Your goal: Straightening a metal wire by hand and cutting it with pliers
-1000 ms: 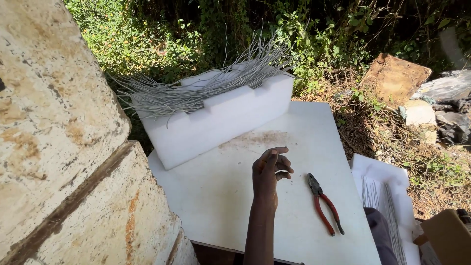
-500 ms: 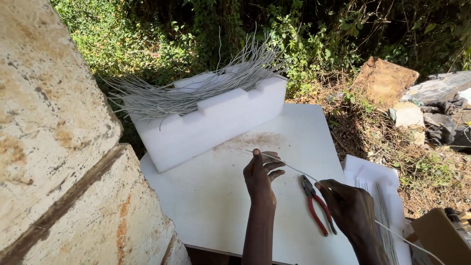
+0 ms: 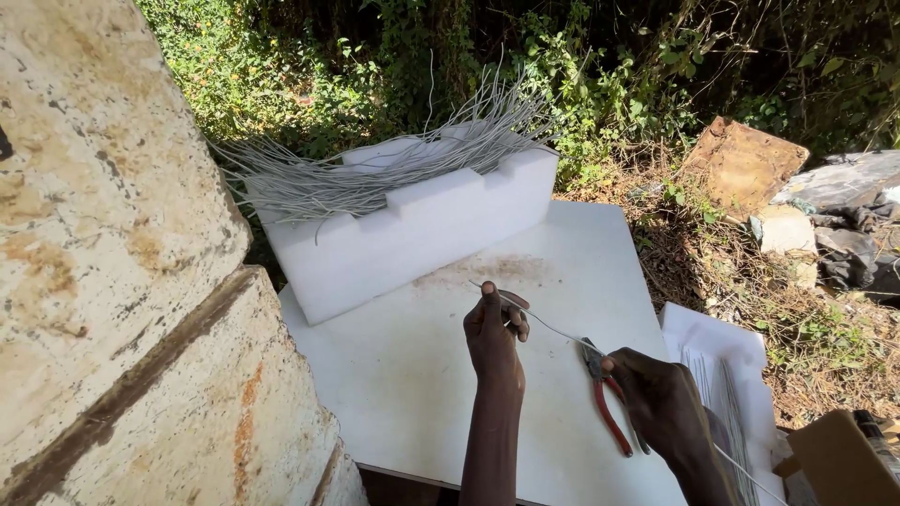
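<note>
The left hand (image 3: 494,330) pinches one end of a thin grey wire (image 3: 553,330) above the white board (image 3: 412,375); the right hand (image 3: 661,398) seemingly grips it beside the red-handled pliers (image 3: 607,398), ready for cutting.

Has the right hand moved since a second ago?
Yes. The right hand was out of view then; it has come in from the lower right and now sits at the pliers on the white board, holding a wire with the left hand.
</note>
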